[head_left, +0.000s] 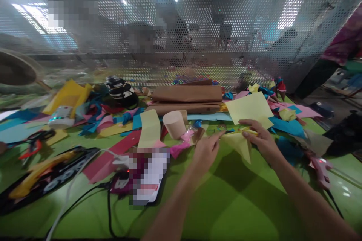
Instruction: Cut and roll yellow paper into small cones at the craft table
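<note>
A folded piece of pale yellow paper is held up over the green table, with a pointed flap hanging down. My right hand pinches its right side, the thumb in front and the fingers behind. At the paper's left end, my left hand is closed, index finger reaching to the edge; the thumb-side grip is partly hidden. Just behind my right hand lies a flat pale yellow sheet. A cream paper roll and a crumpled pink piece are near my left hand.
A pink glue gun rests at right with its cord. Leftward are a phone, a power strip, a white cable and orange-handled scissors. Folded brown paper lies before a perforated metal screen. Coloured scraps surround it.
</note>
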`<state>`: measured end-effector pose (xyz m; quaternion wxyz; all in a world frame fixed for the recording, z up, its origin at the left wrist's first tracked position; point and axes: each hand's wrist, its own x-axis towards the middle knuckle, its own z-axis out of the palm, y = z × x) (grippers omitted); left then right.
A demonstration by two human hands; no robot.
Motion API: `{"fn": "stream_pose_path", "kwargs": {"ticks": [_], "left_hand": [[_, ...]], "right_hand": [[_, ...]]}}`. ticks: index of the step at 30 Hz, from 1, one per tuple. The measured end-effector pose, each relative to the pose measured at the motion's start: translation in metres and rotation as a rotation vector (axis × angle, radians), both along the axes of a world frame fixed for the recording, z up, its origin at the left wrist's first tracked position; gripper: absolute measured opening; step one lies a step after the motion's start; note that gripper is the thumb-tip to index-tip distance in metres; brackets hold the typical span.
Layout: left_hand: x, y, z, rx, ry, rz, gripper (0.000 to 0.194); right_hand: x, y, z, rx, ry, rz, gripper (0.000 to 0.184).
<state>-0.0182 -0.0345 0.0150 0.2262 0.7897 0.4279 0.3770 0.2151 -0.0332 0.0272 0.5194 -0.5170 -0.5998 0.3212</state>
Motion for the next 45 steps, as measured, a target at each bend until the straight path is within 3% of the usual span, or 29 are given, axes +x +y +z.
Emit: {"fn": "stream_pose_path", "kwargs": {"ticks": [3, 9, 24, 31, 35, 45], "left_hand": [[0.002, -0.002, 0.001, -0.033, 0.024, -0.027, 0.047], [0.0, -0.002, 0.001, -0.049, 0.003, -0.06, 0.043], [-0.002, 0.002, -0.001, -0.21, -0.102, -0.057, 0.038], [0.003, 0.005, -0.001, -0.512, -0.354, -0.133, 0.035], [0.005, 0.007, -0.003, -0.602, -0.438, -0.147, 0.034], [0.006, 0.004, -0.006, -0.522, -0.324, -0.203, 0.053]], "right_hand": [[-0.005, 0.0, -0.004, 0.028, -0.136, 0.112, 0.03], [-0.006, 0.003, -0.01, 0.019, -0.123, 0.07, 0.017], [-0.008, -0.001, -0.008, -0.001, -0.135, 0.077, 0.019], [-0.006, -0.002, -0.007, -0.153, -0.07, 0.138, 0.026], [-0.007, -0.003, -0.006, -0.222, -0.03, 0.15, 0.028], [-0.005, 0.003, -0.019, -0.21, -0.041, 0.178, 0.027]]}}
